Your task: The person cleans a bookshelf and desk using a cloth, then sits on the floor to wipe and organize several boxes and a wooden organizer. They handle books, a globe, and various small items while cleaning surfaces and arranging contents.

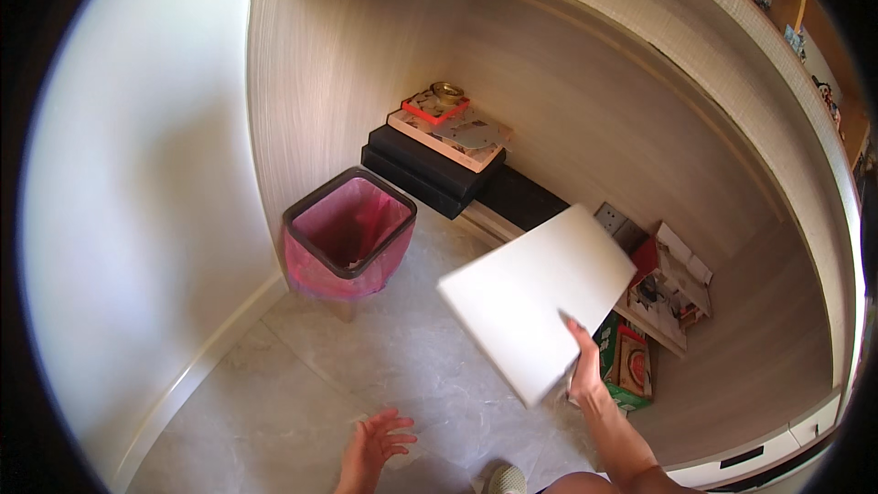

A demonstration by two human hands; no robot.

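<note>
My right hand (585,363) grips the lower right edge of a flat white box or board (538,288), its thumb on the top face. The white piece is tilted above the floor and hides part of the shelf behind it. Low in the view, my left hand (378,440) is apart from it, fingers spread, holding nothing. A waste bin (348,233) with a dark rim and a pink liner stands to the upper left of both hands.
Black boxes (432,165) lie stacked on a low shelf, under flat boxes (453,134) topped by a gold-coloured round tin (446,92). Right of the white piece are a wall socket (609,217), a red-sided box (645,264) and a green carton (627,394). A white wall bounds the left.
</note>
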